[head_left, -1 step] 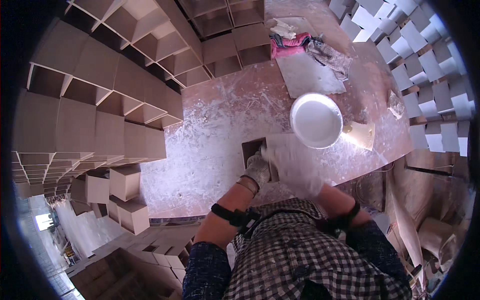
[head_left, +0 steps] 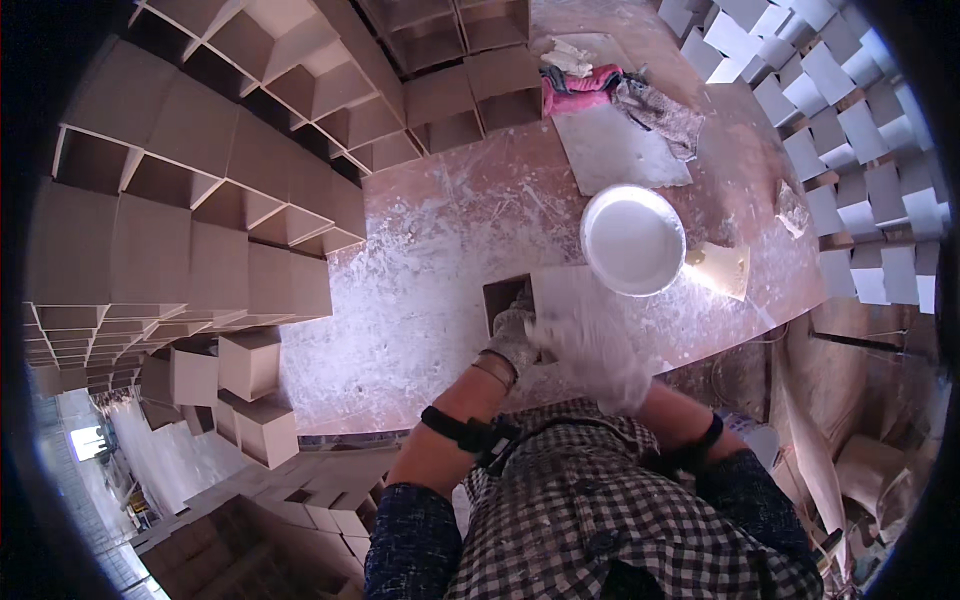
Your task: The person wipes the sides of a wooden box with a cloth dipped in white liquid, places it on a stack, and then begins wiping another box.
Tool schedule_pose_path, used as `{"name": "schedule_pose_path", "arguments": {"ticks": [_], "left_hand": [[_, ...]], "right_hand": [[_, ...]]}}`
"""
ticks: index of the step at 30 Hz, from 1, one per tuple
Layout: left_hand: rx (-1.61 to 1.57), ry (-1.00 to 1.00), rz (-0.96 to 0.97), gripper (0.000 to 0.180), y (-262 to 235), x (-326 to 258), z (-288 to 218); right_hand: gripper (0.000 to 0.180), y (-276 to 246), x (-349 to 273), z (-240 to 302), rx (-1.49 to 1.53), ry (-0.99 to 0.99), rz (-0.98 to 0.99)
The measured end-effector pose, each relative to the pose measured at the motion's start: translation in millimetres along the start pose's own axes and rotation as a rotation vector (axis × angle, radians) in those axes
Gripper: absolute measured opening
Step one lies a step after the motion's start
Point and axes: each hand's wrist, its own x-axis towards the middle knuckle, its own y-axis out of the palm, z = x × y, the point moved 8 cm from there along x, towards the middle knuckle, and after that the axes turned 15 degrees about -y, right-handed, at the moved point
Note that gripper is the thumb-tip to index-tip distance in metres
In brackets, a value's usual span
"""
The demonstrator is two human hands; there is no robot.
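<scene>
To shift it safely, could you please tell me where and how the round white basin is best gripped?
The white basin is probably best held by its rim, left and upper right, from above: it stands upright, its round rim is uncovered there, and the yellowish piece lies at its lower right.

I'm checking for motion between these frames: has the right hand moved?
Yes, slightly: judged against the white bowl, the blurred right hand sits a little lower in the picture, farther from the bowl.
</scene>
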Motion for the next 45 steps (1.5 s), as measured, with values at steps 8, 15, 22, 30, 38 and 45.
{"name": "schedule_pose_path", "arguments": {"ticks": [8,15,22,30,38,45], "left_hand": [[0.778,0.137,-0.147,0.063,-2.6,-58.7,-85.7],[0.905,0.057,-0.004,0.057,3.6,-43.5,-44.9],[0.586,0.091,-0.070,0.068,-1.5,-32.5,-49.7],[0.417,0.046,0.071,0.070,-9.3,-40.3,-33.6],[-0.229,0.057,0.137,0.064,-15.4,15.4,60.2],[0.159,-0.144,0.080,0.060,-10.1,-36.4,-27.3]], "right_hand": [[0.024,-28.2,25.9,-31.7,-0.051,-0.078,-0.121],[0.025,14.2,-32.9,-4.3,0.089,0.120,0.026],[0.018,-21.4,6.2,-64.0,-0.206,0.056,-0.174],[0.027,11.1,-48.3,-5.5,0.010,0.054,-0.063],[0.028,-31.9,-13.1,-36.1,-0.169,0.067,-0.088],[0.030,3.0,-16.3,-85.9,-0.041,0.106,-0.138]]}}
